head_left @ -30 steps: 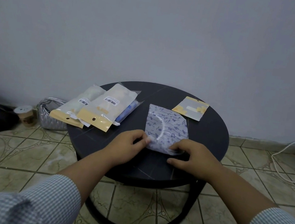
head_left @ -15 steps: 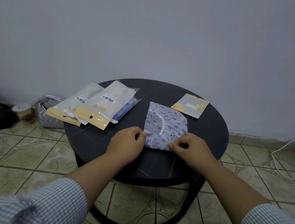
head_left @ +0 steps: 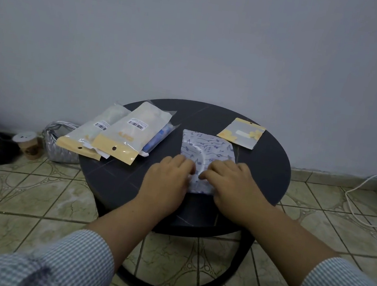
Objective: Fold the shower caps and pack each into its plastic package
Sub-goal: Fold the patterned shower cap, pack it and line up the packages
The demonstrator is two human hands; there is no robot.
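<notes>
On the round dark surface (head_left: 262, 177), head view: a shower cap (head_left: 208, 149) printed with blue musical notes lies folded into a flat, roughly rectangular pad near the middle. The left hand (head_left: 168, 176) and right hand (head_left: 230, 185) both rest on its near edge, knuckles up, fingers bent down onto the fabric. Whether each grip pinches a fold or merely presses the fabric flat cannot be told, since the fingertips are hidden under the hands. Just beyond the cap, toward the right rear, lies a small flat package with a yellow header (head_left: 241, 135), apparently unfilled and well placed to receive this cap. At the left side of the surface, overhanging its edge, lie two long packages (head_left: 120, 138), each with a barcode label and a yellow header strip; they appear already filled. A blue item in clear plastic (head_left: 159, 138) shows partly from under the nearer one. On the tiled floor (head_left: 30, 193) to the left stand a small jar (head_left: 26, 144) and a silvery bag (head_left: 58, 146); a white cable (head_left: 369, 192) runs along the floor at right.

Step in hand, by judgement: a further fold of the cap, bringing the near edge over to narrow the pad. The next move calls for a firm crease, then one hand reaching for the small package while the other keeps the springy fabric from unfolding.
</notes>
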